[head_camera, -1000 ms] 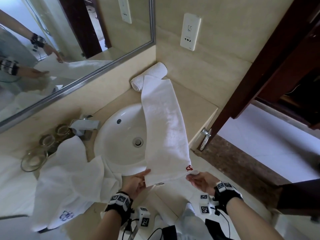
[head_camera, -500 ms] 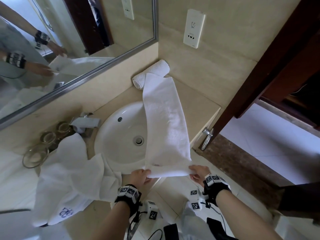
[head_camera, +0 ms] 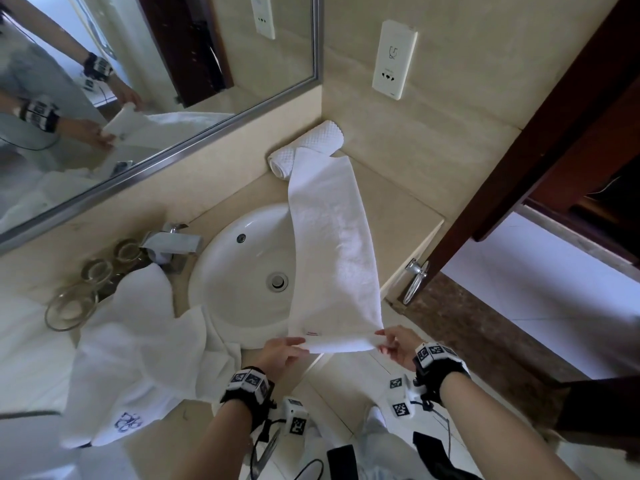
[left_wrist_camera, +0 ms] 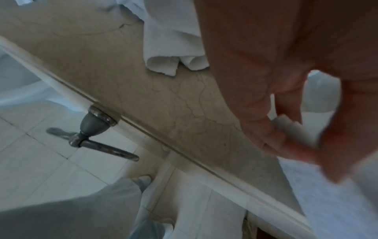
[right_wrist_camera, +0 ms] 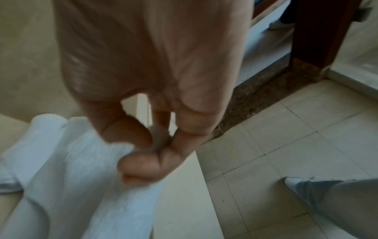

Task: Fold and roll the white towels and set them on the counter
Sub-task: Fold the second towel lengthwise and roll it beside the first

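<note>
A long white towel (head_camera: 332, 251), folded into a narrow strip, lies from the counter's back corner across the right side of the sink (head_camera: 242, 271) to the front edge. Its near end is turned up into a small roll. My left hand (head_camera: 284, 351) pinches the left end of that roll (left_wrist_camera: 294, 129), and my right hand (head_camera: 394, 344) pinches the right end (right_wrist_camera: 159, 137). A rolled, waffle-textured white towel (head_camera: 311, 143) lies at the back corner, partly under the strip's far end. A crumpled white towel with a blue logo (head_camera: 128, 358) lies left of the sink.
The faucet (head_camera: 173, 242) and several glass cups (head_camera: 93, 271) stand behind the crumpled towel. A mirror (head_camera: 138, 81) covers the left wall and a socket plate (head_camera: 394, 58) the back wall. A metal towel ring (head_camera: 414, 282) hangs off the counter's right side by a dark wooden door frame (head_camera: 554, 140).
The towel's near end, held flat with its red mark showing, has been turned over into a small roll at the counter's front edge. Both hands moved closer to the towel's corners.
</note>
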Tool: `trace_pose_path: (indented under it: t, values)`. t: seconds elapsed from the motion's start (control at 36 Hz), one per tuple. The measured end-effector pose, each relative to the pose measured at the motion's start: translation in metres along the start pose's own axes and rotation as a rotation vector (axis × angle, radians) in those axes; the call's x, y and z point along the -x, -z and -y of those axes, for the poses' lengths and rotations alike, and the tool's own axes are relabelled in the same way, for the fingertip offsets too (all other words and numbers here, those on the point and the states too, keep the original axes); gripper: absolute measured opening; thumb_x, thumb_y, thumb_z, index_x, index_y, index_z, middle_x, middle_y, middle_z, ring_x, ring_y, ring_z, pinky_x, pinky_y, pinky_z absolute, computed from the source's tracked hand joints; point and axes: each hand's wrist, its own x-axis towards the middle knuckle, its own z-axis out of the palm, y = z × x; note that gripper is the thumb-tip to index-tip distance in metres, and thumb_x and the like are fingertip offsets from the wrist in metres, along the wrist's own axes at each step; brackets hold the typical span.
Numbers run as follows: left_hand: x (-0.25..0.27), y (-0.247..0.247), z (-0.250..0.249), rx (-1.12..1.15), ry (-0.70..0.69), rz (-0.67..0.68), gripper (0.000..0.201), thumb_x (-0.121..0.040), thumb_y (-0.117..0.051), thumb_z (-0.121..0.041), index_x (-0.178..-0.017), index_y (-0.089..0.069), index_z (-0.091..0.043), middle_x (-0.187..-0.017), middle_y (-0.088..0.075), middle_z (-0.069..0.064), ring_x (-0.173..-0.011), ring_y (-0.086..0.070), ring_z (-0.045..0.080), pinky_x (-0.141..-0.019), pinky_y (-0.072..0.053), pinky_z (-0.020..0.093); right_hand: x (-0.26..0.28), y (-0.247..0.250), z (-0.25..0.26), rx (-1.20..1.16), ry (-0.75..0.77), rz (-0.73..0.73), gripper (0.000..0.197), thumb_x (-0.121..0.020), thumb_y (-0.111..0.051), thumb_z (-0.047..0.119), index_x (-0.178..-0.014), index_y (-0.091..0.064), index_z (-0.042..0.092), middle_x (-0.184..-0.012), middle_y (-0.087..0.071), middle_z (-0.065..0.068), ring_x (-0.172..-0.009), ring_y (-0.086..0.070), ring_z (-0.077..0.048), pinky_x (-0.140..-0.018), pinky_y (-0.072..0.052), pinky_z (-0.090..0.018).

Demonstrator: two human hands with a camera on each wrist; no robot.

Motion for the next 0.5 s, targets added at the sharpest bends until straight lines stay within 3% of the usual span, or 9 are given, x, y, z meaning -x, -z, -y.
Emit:
trace_pose_path:
  t: [0.06,0.11,0.17,0.22,0.25,0.36,0.42,0.5]
  values:
    - [-0.001,0.006,0.002,-0.034,-0.011,0.030,0.045,-0.062,-0.067,0.003,-0.107,-0.069,-0.004,-0.093,-0.066,0.019,-0.085,-0.054,0.026,-0.079,-0.042,0.029,0.003,0.007,0.001,0.015,-0.001,0.091,0.038,-0.079,-0.034,-0.019,-0.108,-0.057,-0.008,-0.075,-0.057,-0.024,-0.043,-0.054,-0.018,-0.039,-0.046,-0.020]
    - [-0.003,0.009,0.002,-0.086,-0.076,0.029,0.047,-0.062,-0.069,-0.004,-0.108,-0.070,-0.004,-0.099,-0.070,0.018,-0.091,-0.062,0.027,-0.085,-0.046,0.029,0.005,0.012,0.003,0.043,0.005,0.145,0.041,-0.079,-0.040,-0.021,-0.115,-0.054,-0.009,-0.077,-0.061,-0.023,-0.051,-0.057,-0.020,-0.045,-0.049,-0.021]
    - [-0.002,0.009,-0.001,-0.102,-0.113,0.032,0.035,-0.072,-0.072,-0.008,-0.106,-0.070,-0.004,-0.089,-0.071,0.014,-0.079,-0.064,0.022,-0.074,-0.049,0.024,0.003,0.015,0.004,0.041,0.010,0.172,0.033,-0.085,-0.047,-0.016,-0.117,-0.053,-0.010,-0.074,-0.063,-0.022,-0.052,-0.059,-0.022,-0.047,-0.052,-0.024]
    - [-0.003,0.006,-0.003,-0.049,-0.102,0.005,0.021,-0.077,-0.072,-0.010,-0.097,-0.071,-0.003,-0.074,-0.062,0.010,-0.065,-0.054,0.018,-0.063,-0.043,0.022,0.000,0.015,0.003,0.029,0.002,0.178,0.031,-0.088,-0.051,-0.007,-0.120,-0.052,-0.010,-0.076,-0.063,-0.022,-0.057,-0.063,-0.026,-0.050,-0.054,-0.027]
    - [-0.004,0.005,-0.004,-0.017,-0.092,-0.015,0.018,-0.076,-0.073,-0.012,-0.090,-0.070,-0.002,-0.070,-0.057,0.010,-0.064,-0.049,0.019,-0.063,-0.040,0.025,-0.001,0.016,0.003,0.024,-0.005,0.182,0.031,-0.089,-0.053,-0.004,-0.120,-0.052,-0.007,-0.080,-0.064,-0.022,-0.062,-0.065,-0.028,-0.053,-0.055,-0.029]
    - [-0.011,-0.003,-0.010,0.040,-0.039,-0.093,0.016,-0.088,-0.065,-0.010,-0.075,-0.060,-0.002,-0.058,-0.050,0.006,-0.057,-0.045,0.019,-0.060,-0.038,0.027,-0.007,0.013,0.000,-0.027,-0.087,0.186,0.036,-0.087,-0.062,0.006,-0.122,-0.053,0.005,-0.113,-0.062,-0.025,-0.094,-0.067,-0.040,-0.076,-0.057,-0.044]
    - [-0.017,-0.007,-0.011,0.033,-0.026,-0.109,0.029,-0.091,-0.061,-0.009,-0.064,-0.052,-0.004,-0.047,-0.043,0.004,-0.050,-0.041,0.018,-0.053,-0.038,0.026,-0.009,0.008,0.001,-0.095,-0.092,0.123,0.036,-0.084,-0.066,0.003,-0.118,-0.055,0.004,-0.121,-0.056,-0.024,-0.098,-0.064,-0.044,-0.076,-0.057,-0.047]
    - [-0.020,-0.010,-0.019,0.056,0.010,-0.154,0.035,-0.087,-0.067,-0.013,-0.057,-0.051,-0.002,-0.041,-0.050,0.005,-0.048,-0.049,0.020,-0.056,-0.048,0.028,-0.013,-0.003,0.004,-0.202,-0.042,0.013,0.024,-0.084,-0.065,0.000,-0.107,-0.059,-0.002,-0.110,-0.058,-0.023,-0.086,-0.063,-0.039,-0.066,-0.058,-0.043]
